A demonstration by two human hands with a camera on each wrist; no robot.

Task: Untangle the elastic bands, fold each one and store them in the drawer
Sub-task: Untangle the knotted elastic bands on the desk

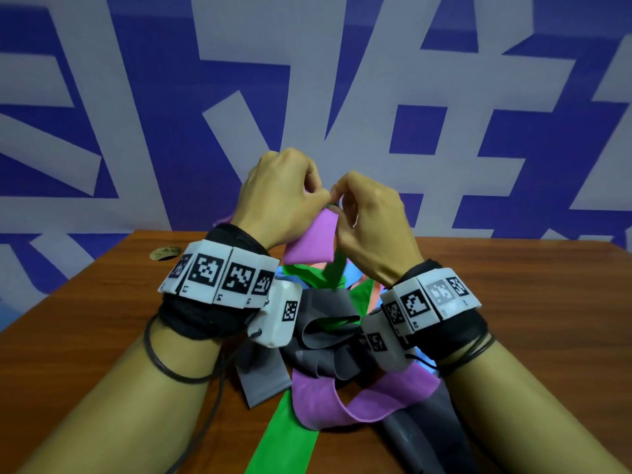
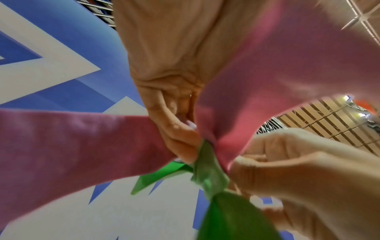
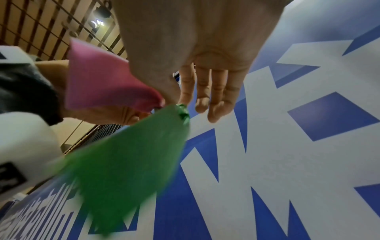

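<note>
Both hands are raised above the table and meet at a knot where the purple band (image 1: 309,244) and the green band (image 1: 333,271) cross. My left hand (image 1: 321,196) pinches the purple band (image 2: 236,113) right at the knot, thumb against fingers (image 2: 185,142). My right hand (image 1: 337,198) pinches the green band (image 3: 133,154) at its bunched end (image 3: 182,112) between thumb and forefinger, with the other fingers (image 3: 216,97) straighter. Both bands hang down into a tangled pile of grey (image 1: 328,340), purple, green, blue and salmon bands on the table. No drawer is in view.
The pile lies on a brown wooden table (image 1: 119,302) whose far edge meets a blue-and-white patterned wall (image 1: 136,97). A round brass-coloured fitting (image 1: 165,252) sits in the tabletop at the far left. Black cords run from both wrists.
</note>
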